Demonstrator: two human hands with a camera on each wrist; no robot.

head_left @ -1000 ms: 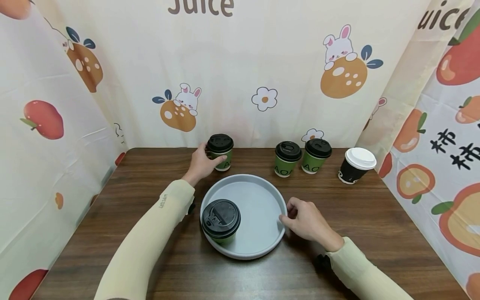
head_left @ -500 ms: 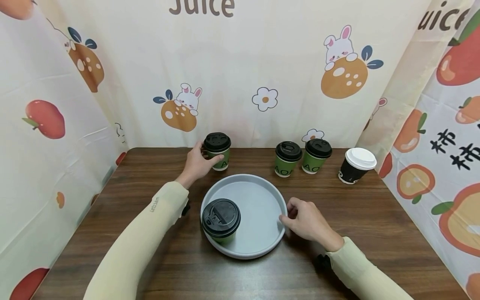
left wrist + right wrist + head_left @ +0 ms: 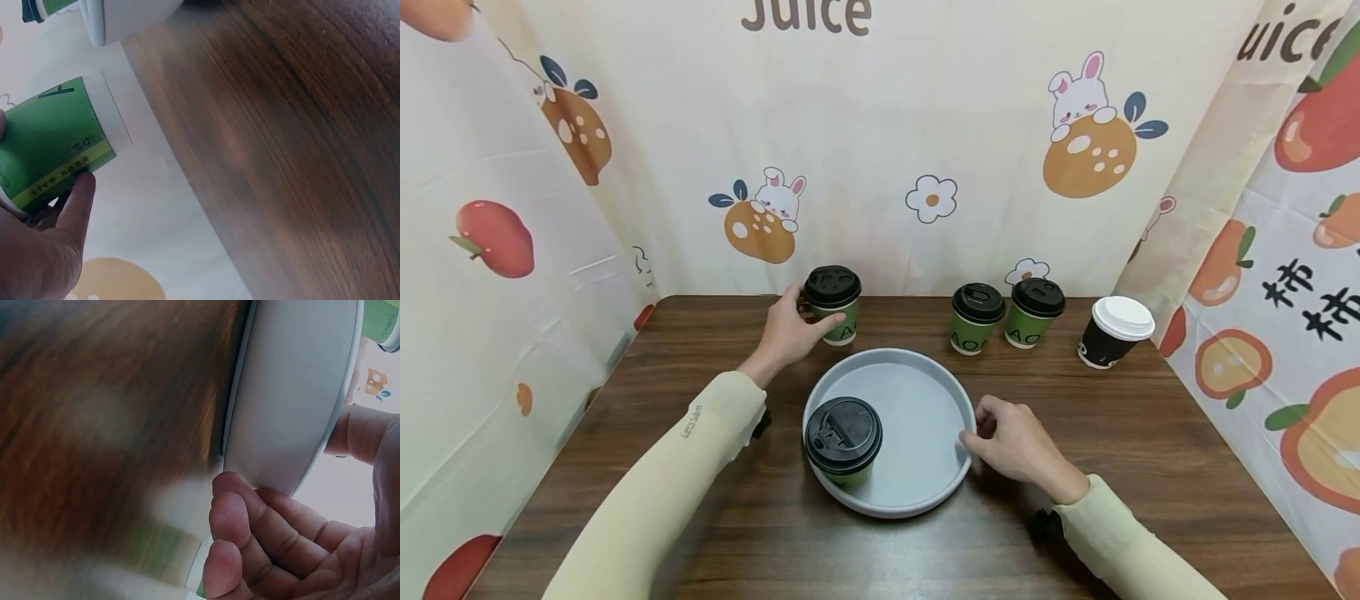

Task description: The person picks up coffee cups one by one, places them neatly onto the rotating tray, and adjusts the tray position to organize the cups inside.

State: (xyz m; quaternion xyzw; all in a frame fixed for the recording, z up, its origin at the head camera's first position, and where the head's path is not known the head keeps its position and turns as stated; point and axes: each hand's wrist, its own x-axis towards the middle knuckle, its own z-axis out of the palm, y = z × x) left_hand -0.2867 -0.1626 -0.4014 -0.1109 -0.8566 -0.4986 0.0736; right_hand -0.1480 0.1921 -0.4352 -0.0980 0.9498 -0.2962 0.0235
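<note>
My left hand (image 3: pixel 792 329) holds a green paper coffee cup (image 3: pixel 844 320) with a black lid near the table's back edge, thumb across its front. In the left wrist view the green cup (image 3: pixel 53 140) lies between thumb and fingers (image 3: pixel 78 203). I cannot tell whether its base touches the table. A round light-grey tray (image 3: pixel 917 417) lies mid-table, bearing another green cup with a black lid (image 3: pixel 842 437) on its left side. My right hand (image 3: pixel 1018 437) pinches the tray's right rim. Up close in the right wrist view, its fingers (image 3: pixel 228 515) touch the tray's outer wall (image 3: pixel 287 381).
Two green cups with black lids, a left one (image 3: pixel 976 321) and a right one (image 3: pixel 1032 315), stand close together at the back. To their right is a black cup with a white lid (image 3: pixel 1116 332). Printed curtains (image 3: pixel 865 125) rise behind and beside the wooden table (image 3: pixel 760 533).
The left hand and the cup it holds have shifted slightly left, the forearm swinging left too. My right hand, the tray and the other cups have stayed in place.
</note>
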